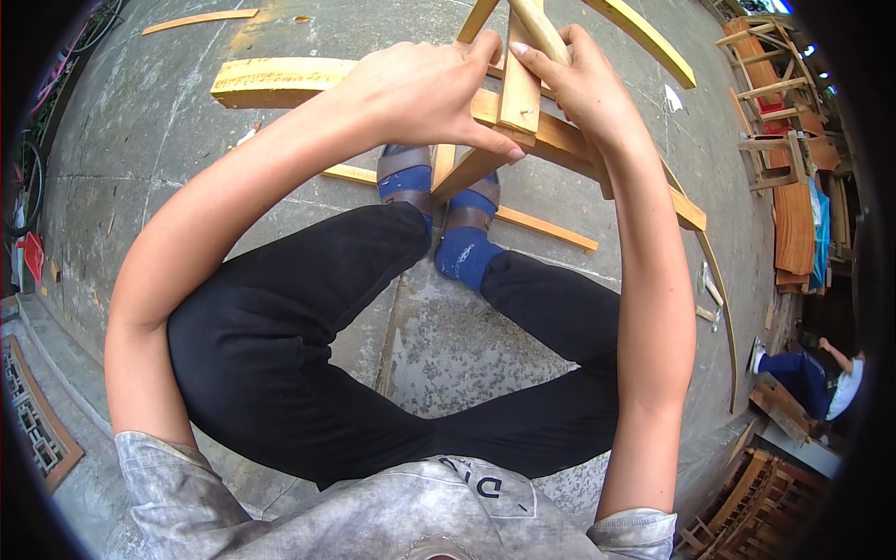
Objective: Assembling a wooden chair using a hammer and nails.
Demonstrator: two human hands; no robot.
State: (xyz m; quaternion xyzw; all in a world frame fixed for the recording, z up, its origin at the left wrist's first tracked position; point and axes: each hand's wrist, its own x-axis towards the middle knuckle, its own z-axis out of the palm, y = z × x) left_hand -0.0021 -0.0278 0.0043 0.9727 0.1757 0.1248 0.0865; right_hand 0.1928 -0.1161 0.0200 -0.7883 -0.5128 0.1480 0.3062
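Ahead of my feet stands a wooden frame of pale slats and beams, its far part cut off by the picture's upper edge. My left hand (425, 93) grips it at a joint, fingers behind and thumb along the lower side of a short upright slat (520, 98). My right hand (593, 93) is closed round a rounded wooden handle (539, 30), the thumb pressed on it beside the slat. The handle's far end is out of the picture, so its tool cannot be told. A thick beam (280, 79) runs behind my left wrist.
Loose wood strips (546, 229) lie on the concrete floor (448, 355) around my feet. A hammer (707, 315) lies at the right, beside a long thin strip (717, 280). Stacked wooden chair frames (775, 89) stand far right; another person (821, 383) sits below them.
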